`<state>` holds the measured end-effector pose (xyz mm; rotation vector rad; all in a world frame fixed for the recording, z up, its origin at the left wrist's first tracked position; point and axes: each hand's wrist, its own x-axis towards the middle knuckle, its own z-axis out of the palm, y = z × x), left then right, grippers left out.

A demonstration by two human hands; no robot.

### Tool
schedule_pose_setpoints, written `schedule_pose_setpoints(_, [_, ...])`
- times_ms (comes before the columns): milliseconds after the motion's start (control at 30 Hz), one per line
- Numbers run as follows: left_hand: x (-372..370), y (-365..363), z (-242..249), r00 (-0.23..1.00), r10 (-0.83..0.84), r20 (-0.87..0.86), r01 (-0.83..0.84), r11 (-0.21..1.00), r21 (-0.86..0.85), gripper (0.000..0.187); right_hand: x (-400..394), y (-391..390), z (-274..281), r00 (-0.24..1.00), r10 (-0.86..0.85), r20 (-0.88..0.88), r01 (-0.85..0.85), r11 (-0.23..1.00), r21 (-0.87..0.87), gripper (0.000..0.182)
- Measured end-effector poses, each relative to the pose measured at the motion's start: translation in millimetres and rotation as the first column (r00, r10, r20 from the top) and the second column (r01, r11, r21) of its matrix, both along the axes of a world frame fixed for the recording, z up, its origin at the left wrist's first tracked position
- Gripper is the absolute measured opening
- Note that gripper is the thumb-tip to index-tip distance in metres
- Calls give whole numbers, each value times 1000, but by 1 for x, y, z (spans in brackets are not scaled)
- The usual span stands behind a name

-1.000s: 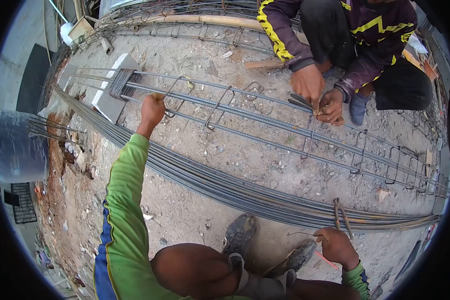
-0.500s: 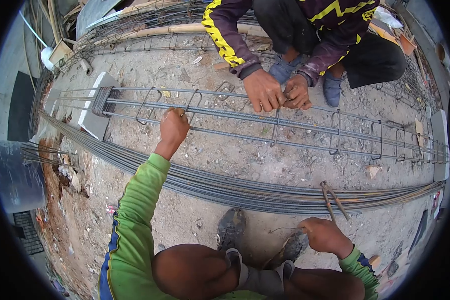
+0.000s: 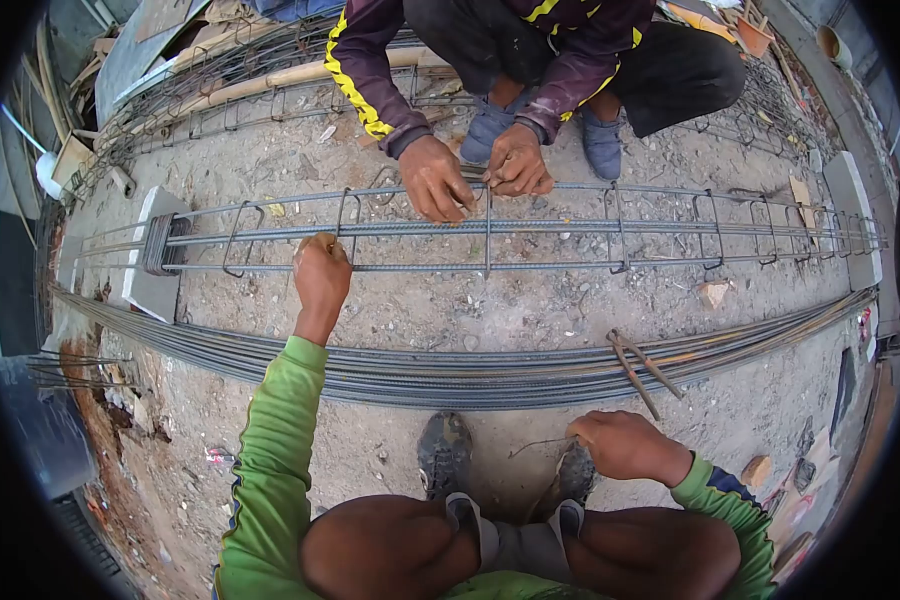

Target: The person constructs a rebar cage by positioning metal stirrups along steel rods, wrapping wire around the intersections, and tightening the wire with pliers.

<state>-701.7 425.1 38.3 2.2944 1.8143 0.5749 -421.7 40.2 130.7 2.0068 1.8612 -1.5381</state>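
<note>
My left hand [image 3: 322,278] is closed around the lower part of a square steel stirrup [image 3: 342,212], where it meets the long ribbed bars [image 3: 400,229] of a rebar cage. My right hand [image 3: 627,446] is closed near my knee, and a thin tie wire [image 3: 538,443] sticks out from its fingers to the left. Across the cage, a co-worker's hands [image 3: 515,165] pinch at another stirrup [image 3: 488,235] where it crosses the far bar. A pair of rusty pincers [image 3: 630,362] lies with its handles spread over a bundle of loose rebar [image 3: 440,378].
White blocks [image 3: 153,250] prop up both ends of the cage. A coil of wire [image 3: 158,245] wraps the bars at the left. Further cages [image 3: 240,105] and a bamboo pole [image 3: 300,72] lie behind. My shoes [image 3: 444,455] rest on the dusty ground.
The view has shifted and levelled, so the cage lies straighter across it. Both my hands keep their grips. The co-worker's hands have moved apart slightly around the stirrup.
</note>
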Motion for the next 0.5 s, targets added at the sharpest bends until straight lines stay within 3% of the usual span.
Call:
schedule_pose_setpoints(233, [7,-7,-9,990,-69,119,56,992,112,14,1,-1,-3,1000,18,6,-18,999,-50,39])
schedule_pose_setpoints(400, [7,-2,-14,995,12,96,-9,999,-32,12,2,-2,-5,1000,22,2,-22,999,-33,39])
schedule_pose_setpoints(500, [7,-5,-9,999,11,41,-11,1000,-14,13,4,-6,-10,1000,-3,-9,3,1000,-12,39])
